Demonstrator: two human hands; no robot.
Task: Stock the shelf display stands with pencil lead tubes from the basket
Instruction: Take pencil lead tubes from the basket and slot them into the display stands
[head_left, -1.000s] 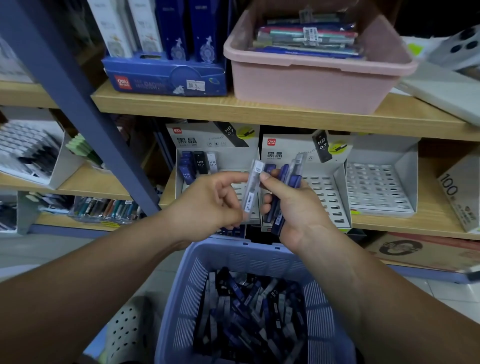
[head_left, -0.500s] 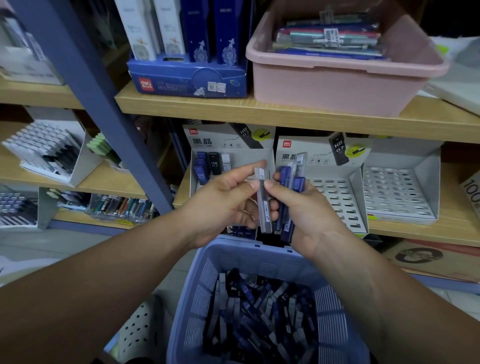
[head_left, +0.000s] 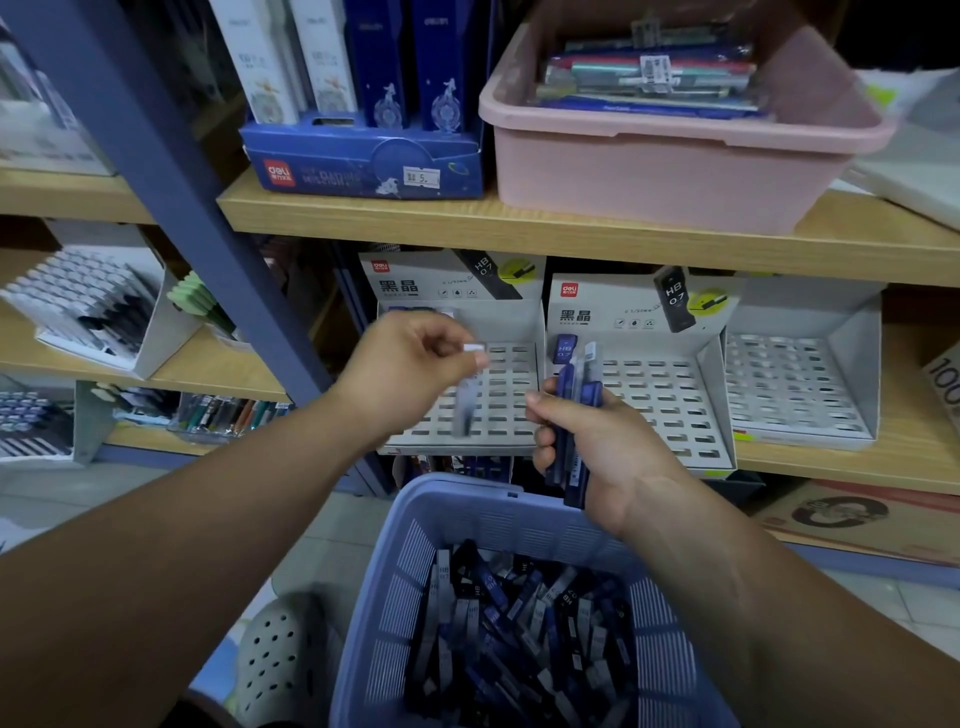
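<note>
My left hand (head_left: 402, 364) pinches one grey pencil lead tube (head_left: 466, 395), blurred, hanging in front of the left display stand (head_left: 498, 395). A bundle of blue lead tubes (head_left: 571, 415) stands upright in the grip of my right hand (head_left: 597, 441), in front of the middle display stand (head_left: 665, 400). Both stands are white slotted racks on the lower wooden shelf. The lavender basket (head_left: 467, 514) sits below my hands, with several dark tubes (head_left: 519, 623) heaped inside.
A third slotted stand (head_left: 795, 384) stands to the right. Above, a pink bin (head_left: 665, 171) and a blue product box (head_left: 363, 161) sit on the upper shelf. A blue shelf post (head_left: 171, 171) slants at left. A perforated white stool (head_left: 280, 660) is beside the basket.
My left hand has drawn the single grey tube away from my right hand's bundle, moving left and up toward the left stand. The hands have separated.
</note>
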